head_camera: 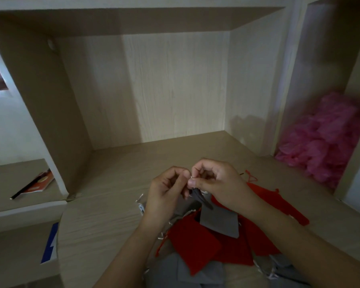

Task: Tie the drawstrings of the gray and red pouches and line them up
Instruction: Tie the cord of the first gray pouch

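A gray pouch (218, 222) hangs lifted above a loose pile, its gathered neck just under my fingers. My left hand (166, 196) and my right hand (214, 181) meet above it, each pinching a pale drawstring end (191, 177) between thumb and fingertips. Below lie several red pouches (195, 244) and more gray pouches (175, 271) overlapping on the wooden desk (112, 204). Another red pouch (279, 204) sticks out to the right under my right forearm.
The desk sits inside a wooden cubby with a back wall (175, 90) and side panels. A pink plastic bag heap (328, 138) fills the right compartment. A booklet (35, 183) lies on the lower left shelf, and a blue-white card (50, 244) lies beside the desk edge.
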A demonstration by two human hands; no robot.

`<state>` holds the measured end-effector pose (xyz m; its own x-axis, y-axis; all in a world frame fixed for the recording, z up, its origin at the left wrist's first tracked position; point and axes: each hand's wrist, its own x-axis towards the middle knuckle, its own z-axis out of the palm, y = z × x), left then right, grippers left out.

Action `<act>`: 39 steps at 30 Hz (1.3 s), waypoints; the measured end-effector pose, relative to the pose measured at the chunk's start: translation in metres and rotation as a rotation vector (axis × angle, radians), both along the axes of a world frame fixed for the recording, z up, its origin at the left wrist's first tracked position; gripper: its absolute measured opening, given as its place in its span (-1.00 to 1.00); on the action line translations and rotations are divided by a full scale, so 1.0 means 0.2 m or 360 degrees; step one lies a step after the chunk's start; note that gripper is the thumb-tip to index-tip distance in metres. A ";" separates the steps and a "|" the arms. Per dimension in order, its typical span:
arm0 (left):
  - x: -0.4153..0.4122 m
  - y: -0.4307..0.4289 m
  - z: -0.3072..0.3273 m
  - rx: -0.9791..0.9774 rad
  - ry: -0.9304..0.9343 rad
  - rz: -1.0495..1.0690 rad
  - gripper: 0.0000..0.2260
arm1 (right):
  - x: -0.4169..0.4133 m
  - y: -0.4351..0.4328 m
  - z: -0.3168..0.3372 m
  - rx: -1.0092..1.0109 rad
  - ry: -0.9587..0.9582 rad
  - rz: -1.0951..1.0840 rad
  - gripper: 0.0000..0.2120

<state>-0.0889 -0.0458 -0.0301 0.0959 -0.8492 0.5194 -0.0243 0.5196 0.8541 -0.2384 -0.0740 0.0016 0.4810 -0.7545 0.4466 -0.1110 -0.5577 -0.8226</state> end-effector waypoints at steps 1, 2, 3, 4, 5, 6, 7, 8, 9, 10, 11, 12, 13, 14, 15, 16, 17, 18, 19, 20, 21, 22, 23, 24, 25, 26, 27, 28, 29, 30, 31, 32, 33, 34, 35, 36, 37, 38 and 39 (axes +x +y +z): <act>0.01 0.00 0.00 0.0006 0.0003 0.0025 -0.84 | 0.00 0.01 0.00 -0.0012 -0.0002 -0.0020 -0.87; 0.01 0.00 0.00 0.0008 -0.0003 0.0040 -0.83 | 0.00 0.01 0.00 -0.0029 -0.0003 -0.0048 -0.87; 0.02 0.00 0.01 0.0003 -0.0011 0.0043 -0.82 | 0.01 0.02 0.00 -0.0053 -0.0003 -0.0082 -0.88; 0.02 0.01 0.01 -0.0005 -0.0011 0.0041 -0.81 | 0.01 0.03 0.00 -0.0081 -0.0002 -0.0117 -0.88; 0.02 0.01 0.01 -0.0008 -0.0003 0.0038 -0.81 | 0.01 0.03 0.00 -0.0096 -0.0002 -0.0150 -0.88; 0.02 0.01 0.01 -0.0009 0.0005 0.0039 -0.81 | 0.02 0.04 0.00 -0.0098 -0.0003 -0.0182 -0.86; 0.02 0.01 0.01 -0.0010 0.0007 0.0039 -0.81 | 0.02 0.04 0.01 -0.0091 -0.0008 -0.0210 -0.83; 0.01 0.00 0.01 -0.0010 0.0004 0.0032 -0.82 | 0.02 0.04 0.01 -0.0077 -0.0013 -0.0239 -0.81; 0.01 0.00 0.00 -0.0005 -0.0002 0.0019 -0.82 | 0.02 0.03 0.02 -0.0053 -0.0016 -0.0267 -0.79; 0.00 -0.01 0.00 0.0006 -0.0008 0.0002 -0.82 | 0.02 0.03 0.02 -0.0028 -0.0012 -0.0292 -0.79; -0.01 -0.01 -0.01 0.0022 -0.0004 -0.0020 -0.81 | 0.01 0.03 0.02 -0.0021 0.0001 -0.0308 -0.79; -0.01 -0.02 -0.01 0.0040 0.0016 -0.0047 -0.81 | 0.01 0.03 0.02 -0.0060 0.0033 -0.0328 -0.80; -0.01 -0.02 -0.02 0.0057 0.0046 -0.0072 -0.81 | 0.01 0.03 0.02 -0.0150 0.0079 -0.0361 -0.83; -0.01 -0.02 -0.02 0.0071 0.0079 -0.0094 -0.81 | 0.01 0.03 0.01 -0.0287 0.0140 -0.0414 -0.89; -0.02 -0.02 -0.02 0.0079 0.0106 -0.0109 -0.81 | 0.01 0.03 0.00 -0.0434 0.0201 -0.0472 -0.95; -0.02 -0.02 -0.02 0.0081 0.0125 -0.0114 -0.81 | 0.02 0.02 -0.01 -0.0566 0.0260 -0.0523 -0.97; -0.02 -0.02 -0.02 0.0082 0.0135 -0.0108 -0.81 | 0.02 0.02 -0.02 -0.0670 0.0320 -0.0568 -0.94; -0.02 -0.01 -0.02 0.0086 0.0138 -0.0093 -0.81 | 0.03 0.02 -0.03 -0.0742 0.0374 -0.0614 -0.91; -0.03 -0.01 -0.03 0.0093 0.0136 -0.0079 -0.82 | 0.03 0.03 -0.04 -0.0790 0.0408 -0.0652 -0.90; -0.03 -0.01 -0.03 0.0102 0.0132 -0.0065 -0.83 | 0.04 0.03 -0.04 -0.0816 0.0427 -0.0677 -0.89; -0.03 -0.01 -0.03 0.0110 0.0128 -0.0056 -0.83 | 0.04 0.04 -0.03 -0.0823 0.0436 -0.0687 -0.88; -0.03 -0.01 -0.02 0.0114 0.0123 -0.0048 -0.84 | 0.03 0.04 -0.03 -0.0823 0.0445 -0.0688 -0.88; -0.02 -0.01 -0.02 0.0116 0.0105 -0.0036 -0.84 | 0.03 0.04 -0.02 -0.0815 0.0461 -0.0681 -0.88; -0.01 -0.01 -0.01 0.0119 0.0080 -0.0024 -0.83 | 0.03 0.03 -0.02 -0.0801 0.0478 -0.0670 -0.89; 0.00 -0.01 0.00 0.0126 0.0061 -0.0021 -0.83 | 0.03 0.03 -0.02 -0.0783 0.0487 -0.0654 -0.89; 0.00 -0.01 0.01 0.0139 0.0049 -0.0025 -0.82 | 0.03 0.03 -0.01 -0.0767 0.0488 -0.0638 -0.89; 0.00 0.00 0.01 0.0162 0.0052 -0.0038 -0.81 | 0.04 0.04 -0.01 -0.0761 0.0481 -0.0622 -0.89; 0.01 0.00 0.01 0.0195 0.0081 -0.0065 -0.81 | 0.04 0.04 -0.01 -0.0754 0.0462 -0.0599 -0.89; 0.01 0.00 0.02 0.0232 0.0139 -0.0118 -0.80 | 0.04 0.05 0.00 -0.0716 0.0430 -0.0562 -0.90; 0.01 0.00 0.02 0.0263 0.0216 -0.0191 -0.80 | 0.04 0.05 0.01 -0.0627 0.0389 -0.0509 -0.91; 0.01 0.01 0.02 0.0283 0.0299 -0.0282 -0.79 | 0.03 0.05 0.02 -0.0502 0.0347 -0.0442 -0.92; 0.01 0.01 0.03 0.0295 0.0375 -0.0376 -0.80 | 0.02 0.05 0.04 -0.0370 0.0311 -0.0373 -0.93; 0.01 0.02 0.03 0.0300 0.0432 -0.0462 -0.82 | 0.01 0.05 0.05 -0.0253 0.0283 -0.0310 -0.95; 0.01 0.03 0.04 0.0301 0.0452 -0.0520 -0.83 | 0.01 0.04 0.05 -0.0158 0.0263 -0.0255 -0.95; 0.01 0.03 0.04 0.0298 0.0438 -0.0544 -0.84 | 0.01 0.04 0.05 -0.0089 0.0251 -0.0214 -0.95; 0.01 0.03 0.05 0.0291 0.0406 -0.0540 -0.83 | 0.01 0.04 0.05 -0.0046 0.0246 -0.0194 -0.94; 0.01 0.04 0.05 0.0282 0.0372 -0.0519 -0.82 | 0.01 0.04 0.05 -0.0019 0.0251 -0.0193 -0.94; 0.01 0.03 0.05 0.0276 0.0332 -0.0482 -0.81 | 0.01 0.05 0.05 -0.0002 0.0258 -0.0199 -0.94; 0.01 0.03 0.05 0.0265 0.0284 -0.0433 -0.81 | 0.01 0.05 0.05 0.0014 0.0264 -0.0200 -0.95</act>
